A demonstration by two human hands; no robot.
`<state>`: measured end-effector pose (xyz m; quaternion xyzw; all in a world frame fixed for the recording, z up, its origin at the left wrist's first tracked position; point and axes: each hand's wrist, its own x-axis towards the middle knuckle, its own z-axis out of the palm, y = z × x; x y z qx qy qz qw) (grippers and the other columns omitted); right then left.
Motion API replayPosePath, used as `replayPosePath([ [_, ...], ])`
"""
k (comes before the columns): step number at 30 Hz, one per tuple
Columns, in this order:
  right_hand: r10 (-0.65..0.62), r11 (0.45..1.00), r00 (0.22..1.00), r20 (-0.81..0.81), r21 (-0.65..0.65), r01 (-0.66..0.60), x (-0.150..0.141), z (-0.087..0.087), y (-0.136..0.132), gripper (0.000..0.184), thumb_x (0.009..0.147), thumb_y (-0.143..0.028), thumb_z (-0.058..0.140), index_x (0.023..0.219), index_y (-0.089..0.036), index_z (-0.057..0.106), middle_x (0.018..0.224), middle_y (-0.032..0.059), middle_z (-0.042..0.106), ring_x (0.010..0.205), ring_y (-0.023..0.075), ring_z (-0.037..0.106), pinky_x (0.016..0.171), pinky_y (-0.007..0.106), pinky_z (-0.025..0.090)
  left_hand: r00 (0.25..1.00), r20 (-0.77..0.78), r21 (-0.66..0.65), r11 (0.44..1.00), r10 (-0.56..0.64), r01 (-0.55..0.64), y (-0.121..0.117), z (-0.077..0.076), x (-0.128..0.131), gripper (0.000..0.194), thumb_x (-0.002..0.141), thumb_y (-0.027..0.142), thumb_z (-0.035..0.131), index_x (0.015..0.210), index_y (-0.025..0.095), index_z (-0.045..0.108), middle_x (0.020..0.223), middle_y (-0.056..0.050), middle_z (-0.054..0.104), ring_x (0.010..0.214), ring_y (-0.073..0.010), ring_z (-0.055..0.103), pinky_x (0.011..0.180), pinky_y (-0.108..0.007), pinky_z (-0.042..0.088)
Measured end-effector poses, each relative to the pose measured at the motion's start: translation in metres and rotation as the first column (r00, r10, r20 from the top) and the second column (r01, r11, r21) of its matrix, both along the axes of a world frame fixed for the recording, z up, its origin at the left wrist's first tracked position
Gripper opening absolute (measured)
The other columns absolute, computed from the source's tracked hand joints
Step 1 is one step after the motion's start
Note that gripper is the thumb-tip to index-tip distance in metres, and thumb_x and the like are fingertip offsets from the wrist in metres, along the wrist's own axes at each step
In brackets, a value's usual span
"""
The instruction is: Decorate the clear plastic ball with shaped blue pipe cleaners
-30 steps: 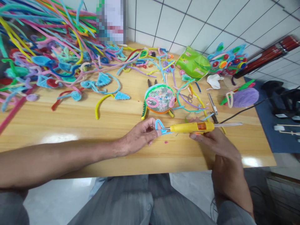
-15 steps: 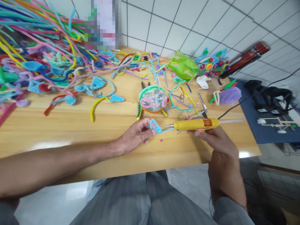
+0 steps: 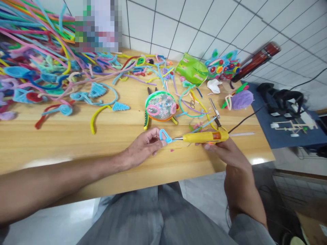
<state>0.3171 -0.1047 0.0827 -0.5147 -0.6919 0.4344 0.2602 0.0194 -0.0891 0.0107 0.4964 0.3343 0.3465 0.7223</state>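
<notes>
Between thumb and fingers, my left hand (image 3: 146,144) pinches a light blue pipe cleaner (image 3: 161,133) bent into a small triangular loop. My right hand (image 3: 224,149) is wrapped round a yellow hot glue gun (image 3: 199,137) with a clear glue stick (image 3: 242,134) poking from its back end. The gun's metal tip points left and is at or very close to the lower corner of the blue loop; contact cannot be made out. Just beyond my hands sits a round, speckled tin-like piece (image 3: 162,106) edged with green and orange pipe cleaner, with pink rings on it.
A heap of coloured pipe cleaners (image 3: 30,68) covers the table's left. Farther back lie a green packet (image 3: 192,69), scissors (image 3: 191,103), a pen-like tool (image 3: 214,108) and a purple fuzzy piece (image 3: 242,99). The glue gun's black cord (image 3: 245,119) runs off to the right.
The glue gun's tip has come closer to the blue loop in my left hand. The whole view has shifted a little, so the table things appear farther left.
</notes>
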Motion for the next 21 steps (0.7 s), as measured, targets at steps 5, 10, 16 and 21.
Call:
replayPosePath([
  [5, 0.071, 0.997, 0.995, 0.066, 0.005, -0.071, -0.010, -0.006, 0.009, 0.037, 0.093, -0.060, 0.072, 0.088, -0.023, 0.078, 0.084, 0.0038, 0.073, 0.079, 0.0216, 0.069, 0.074, 0.035, 0.058, 1.000, -0.003, -0.014, 1.000, -0.027, 0.027, -0.001, -0.003, -0.001, 0.029, 0.090, 0.044, 0.075, 0.090, 0.019, 0.061, 0.072, 0.005, 0.052, 0.058, -0.0079, 0.047, 0.052, -0.020, 0.042],
  [10, 0.083, 0.997, 0.992, 0.090, -0.011, -0.082, -0.007, -0.004, 0.012, 0.035, 0.090, -0.060, 0.076, 0.086, -0.025, 0.077, 0.085, 0.0040, 0.073, 0.080, 0.0225, 0.068, 0.074, 0.036, 0.059, 0.999, 0.024, -0.015, 1.000, -0.025, 0.025, -0.001, -0.002, 0.000, 0.030, 0.089, 0.045, 0.076, 0.089, 0.019, 0.060, 0.071, 0.006, 0.052, 0.056, -0.0074, 0.046, 0.051, -0.020, 0.041],
  [16, 0.092, 0.996, 0.989, 0.118, -0.015, -0.091, -0.007, -0.005, 0.012, 0.034, 0.092, -0.059, 0.074, 0.085, -0.026, 0.076, 0.086, 0.0036, 0.071, 0.083, 0.0232, 0.067, 0.075, 0.036, 0.057, 0.999, 0.025, -0.014, 1.000, -0.020, 0.020, 0.000, 0.003, 0.000, 0.028, 0.089, 0.041, 0.075, 0.086, 0.020, 0.057, 0.070, 0.007, 0.050, 0.054, -0.0064, 0.045, 0.050, -0.019, 0.039],
  [21, 0.094, 0.996, 0.988, 0.120, -0.024, -0.092, -0.008, -0.006, 0.012, 0.038, 0.094, -0.060, 0.070, 0.081, -0.024, 0.070, 0.080, 0.0021, 0.066, 0.076, 0.0211, 0.062, 0.071, 0.035, 0.051, 0.999, 0.035, -0.001, 1.000, -0.029, 0.029, 0.000, 0.002, -0.001, 0.022, 0.090, 0.036, 0.072, 0.087, 0.019, 0.058, 0.070, 0.007, 0.049, 0.054, -0.0059, 0.045, 0.049, -0.018, 0.038],
])
